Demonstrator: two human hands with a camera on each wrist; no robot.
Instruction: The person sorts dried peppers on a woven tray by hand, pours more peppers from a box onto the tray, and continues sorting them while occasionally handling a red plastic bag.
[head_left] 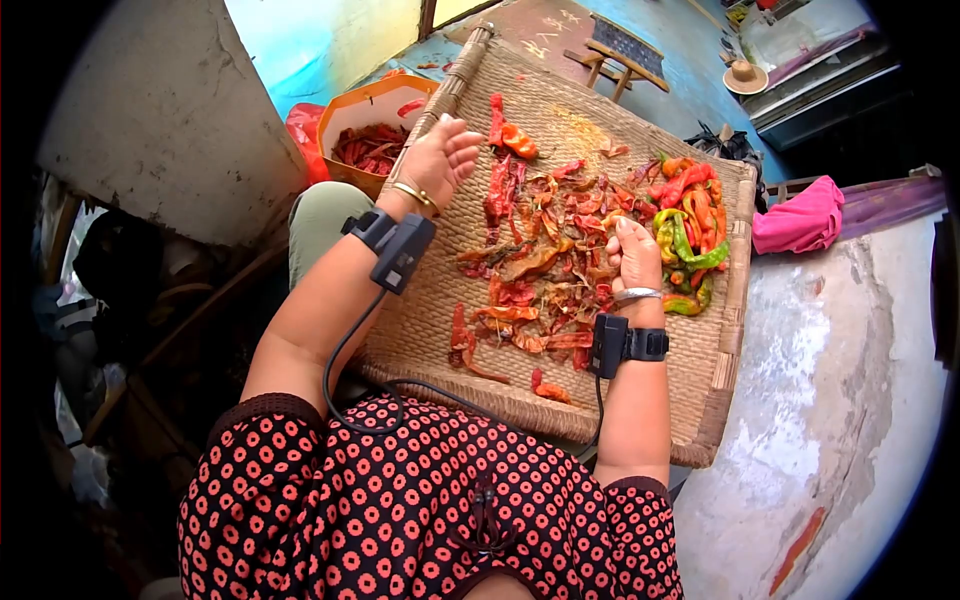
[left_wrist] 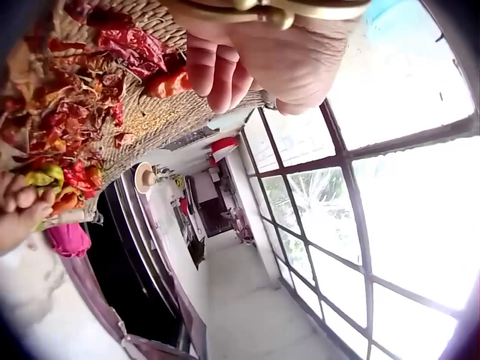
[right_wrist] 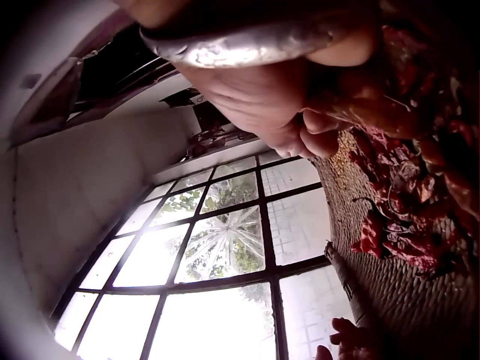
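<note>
Dried red and brown chili peppers point(head_left: 525, 262) lie scattered over a woven tray point(head_left: 420, 310). Above the tray's left side is my left hand point(head_left: 440, 158), its fingers loosely bent and nothing in them. Just right of it, a red-orange pepper point(head_left: 518, 141) rests on the weave. My right hand point(head_left: 636, 258) is over the right part of the spread, fingers curled and thumb on top. In the right wrist view, a brownish dried chili pepper point(right_wrist: 375, 112) shows at its curled fingers, partly hidden by them. Fresh red and green peppers point(head_left: 690, 215) are heaped beside that hand.
An orange-rimmed box point(head_left: 345, 125) holding dried red peppers stands beyond the tray's left edge, near a red bag point(head_left: 303, 130). Pink cloth point(head_left: 800, 216) lies to the right. Farther off are a small wooden stool point(head_left: 625, 60) and a straw hat point(head_left: 745, 77).
</note>
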